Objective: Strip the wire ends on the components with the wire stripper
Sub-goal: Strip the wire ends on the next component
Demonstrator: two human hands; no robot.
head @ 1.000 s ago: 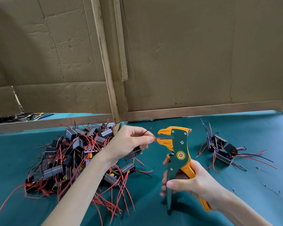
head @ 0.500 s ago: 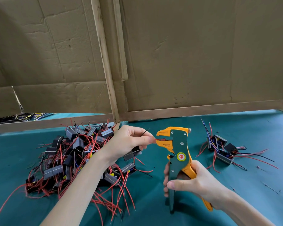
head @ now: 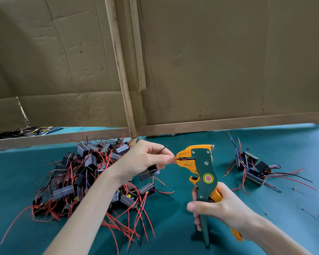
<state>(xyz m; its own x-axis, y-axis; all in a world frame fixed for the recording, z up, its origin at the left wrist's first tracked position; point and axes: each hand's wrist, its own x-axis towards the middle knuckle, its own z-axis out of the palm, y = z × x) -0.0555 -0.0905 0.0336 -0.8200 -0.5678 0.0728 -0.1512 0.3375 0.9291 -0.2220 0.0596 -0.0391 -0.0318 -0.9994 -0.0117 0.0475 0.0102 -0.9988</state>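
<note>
Upright orange-green wire stripper (head: pixel 203 170) bites a red wire (head: pixel 175 159) of a black component (head: pixel 148 173)

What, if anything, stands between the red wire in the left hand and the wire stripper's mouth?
Nothing visible: the red wire runs straight from the left hand into the wire stripper, which the right hand grips.

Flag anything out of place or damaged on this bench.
Nothing damaged. Small wire scraps lie scattered on the green mat, right of the smaller component pile; likely stripping offcuts.
</note>
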